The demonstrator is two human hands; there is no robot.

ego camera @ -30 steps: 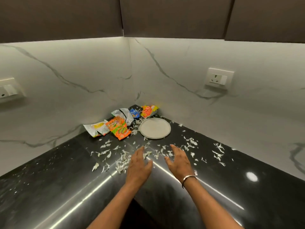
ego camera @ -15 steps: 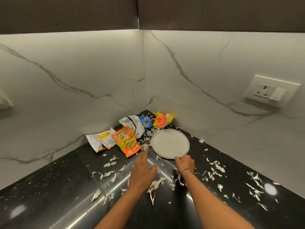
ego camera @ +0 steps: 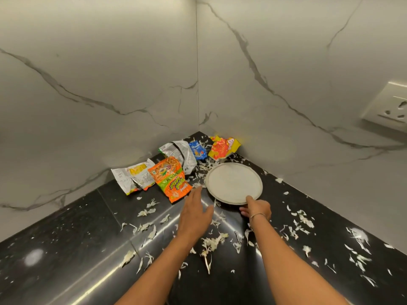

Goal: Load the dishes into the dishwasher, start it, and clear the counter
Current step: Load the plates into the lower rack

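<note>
A round grey plate (ego camera: 231, 181) lies flat in the corner of the black counter (ego camera: 72, 234). My right hand (ego camera: 256, 209) pinches the plate's near rim, thumb on top and fingers under the edge. My left hand (ego camera: 195, 213) hovers open, fingers stretched forward, its fingertips just left of the plate and beside the orange-green snack wrapper (ego camera: 170, 180). White shredded food scraps (ego camera: 212, 241) lie scattered over the counter around both hands.
Empty wrappers crowd the corner: a white-yellow one (ego camera: 132, 176), a silver one (ego camera: 179, 154), a small blue one (ego camera: 197, 149), a red-yellow one (ego camera: 222, 147). Marble walls meet behind them. A wall socket (ego camera: 387, 104) sits at the right.
Both hands have reached forward from the scraps toward the corner. My right hand has taken hold of the plate's near rim; my left hand has moved up beside the plate.
</note>
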